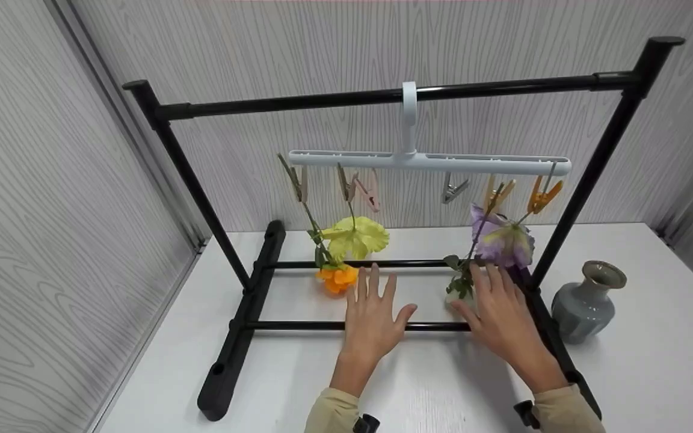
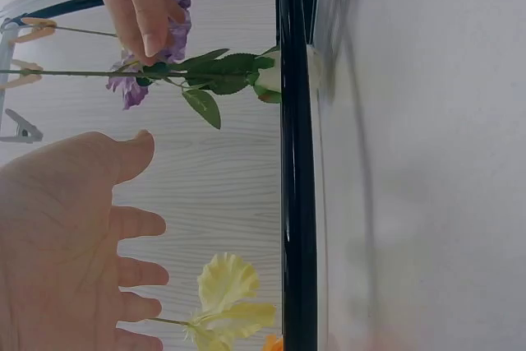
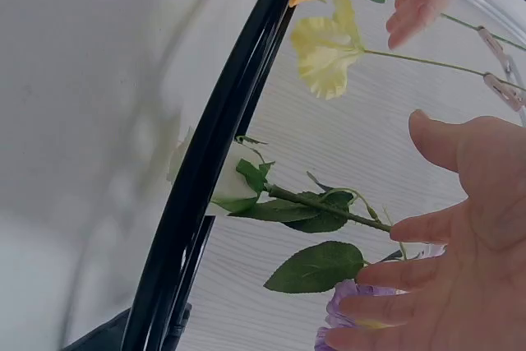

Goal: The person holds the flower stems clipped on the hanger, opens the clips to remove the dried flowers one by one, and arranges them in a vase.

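Shows, hanging head-down on the left, a ruffled yellow flower [image 1: 355, 237] and, lower beside it, an orange flower [image 1: 337, 279]; on the right, likewise inverted by clipped stems, a yellow-tinged purple flower [image 1: 506, 243] and a lower, leafy-stemmed white flower [image 3: 230, 182].

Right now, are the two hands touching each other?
Apart. Head view shows a clear gap between the left hand and right hand, with the black crossbar visible in it.
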Action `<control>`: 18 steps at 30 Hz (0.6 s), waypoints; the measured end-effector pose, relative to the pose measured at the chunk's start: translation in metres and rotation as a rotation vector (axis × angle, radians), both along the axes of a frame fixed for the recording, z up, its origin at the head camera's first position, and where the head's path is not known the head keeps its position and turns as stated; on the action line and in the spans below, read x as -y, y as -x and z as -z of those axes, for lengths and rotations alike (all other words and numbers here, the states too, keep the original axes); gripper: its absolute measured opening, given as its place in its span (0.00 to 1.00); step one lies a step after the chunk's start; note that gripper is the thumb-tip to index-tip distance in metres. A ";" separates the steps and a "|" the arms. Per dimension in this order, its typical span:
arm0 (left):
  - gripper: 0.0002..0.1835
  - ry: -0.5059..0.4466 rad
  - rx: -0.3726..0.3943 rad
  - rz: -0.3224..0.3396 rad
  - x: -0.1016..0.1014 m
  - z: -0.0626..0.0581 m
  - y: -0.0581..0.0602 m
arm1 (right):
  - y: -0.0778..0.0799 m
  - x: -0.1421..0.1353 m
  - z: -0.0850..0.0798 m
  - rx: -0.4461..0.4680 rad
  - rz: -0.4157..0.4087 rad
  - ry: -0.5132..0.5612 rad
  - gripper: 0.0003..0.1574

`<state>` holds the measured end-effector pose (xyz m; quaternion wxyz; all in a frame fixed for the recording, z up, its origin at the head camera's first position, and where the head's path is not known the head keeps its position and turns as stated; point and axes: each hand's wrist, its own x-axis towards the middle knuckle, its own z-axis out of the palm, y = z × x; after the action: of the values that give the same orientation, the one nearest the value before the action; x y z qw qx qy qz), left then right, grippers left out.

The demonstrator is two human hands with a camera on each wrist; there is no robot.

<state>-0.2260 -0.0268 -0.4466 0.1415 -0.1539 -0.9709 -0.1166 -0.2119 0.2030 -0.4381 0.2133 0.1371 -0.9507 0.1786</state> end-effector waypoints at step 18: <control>0.35 0.032 -0.022 0.008 -0.004 0.000 -0.001 | 0.026 0.002 0.023 -0.011 -0.115 0.185 0.44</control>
<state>-0.2245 -0.0229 -0.4466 0.1492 -0.1614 -0.9704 -0.1000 -0.2382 0.2006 -0.4611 0.2199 0.1719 -0.9195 0.2769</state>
